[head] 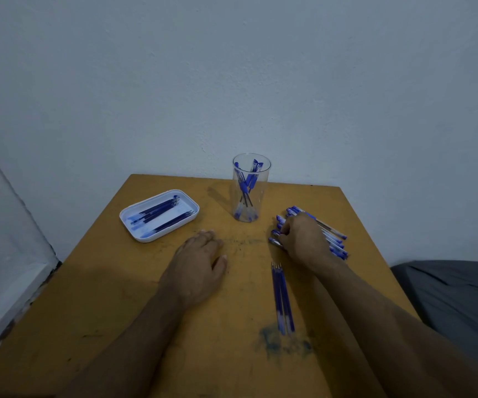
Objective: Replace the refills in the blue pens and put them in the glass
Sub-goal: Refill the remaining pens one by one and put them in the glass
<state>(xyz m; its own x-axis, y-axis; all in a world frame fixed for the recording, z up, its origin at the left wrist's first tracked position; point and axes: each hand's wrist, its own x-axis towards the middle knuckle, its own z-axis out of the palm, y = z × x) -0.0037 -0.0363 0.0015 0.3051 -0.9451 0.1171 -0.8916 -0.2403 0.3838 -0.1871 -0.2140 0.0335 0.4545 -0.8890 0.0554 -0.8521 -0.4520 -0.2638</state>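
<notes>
Worn orange-brown wooden tabletop (117, 297), scuffed, with a dark ink smudge (285, 344) near the front edge. Standing upright at the far middle, close to the pale wall (232, 67): clear tall cylindrical glass (250, 187), holding several blue pens (248, 183) that lean across one another inside. To its left, well apart: shallow white rectangular plastic tray with rounded corners (134, 214), carrying a loose row of dark blue refills (160, 214) lying roughly parallel, slanted.

Right hand (302, 239) lying over a pile of clear-barrelled pens with blue caps (334, 239) on the right side of the tabletop, to the right of the glass; fingers curled down onto the cap ends at the pile's left edge, touching them. Cannot tell whether any one pen is actually pinched, since the knuckles hide the fingertips.

Left hand (200, 265) resting flat on bare wood in the middle, palm down, fingers relaxed and slightly spread, grasping nothing.

Between the two forearms, nearer the front: small bundle of thin blue refills with metal tips (282, 297), lying side by side, tips pointing away toward the pile, lower ends just above the ink smudge.

At the right edge, beyond the tabletop: grey cloth (456, 294).
</notes>
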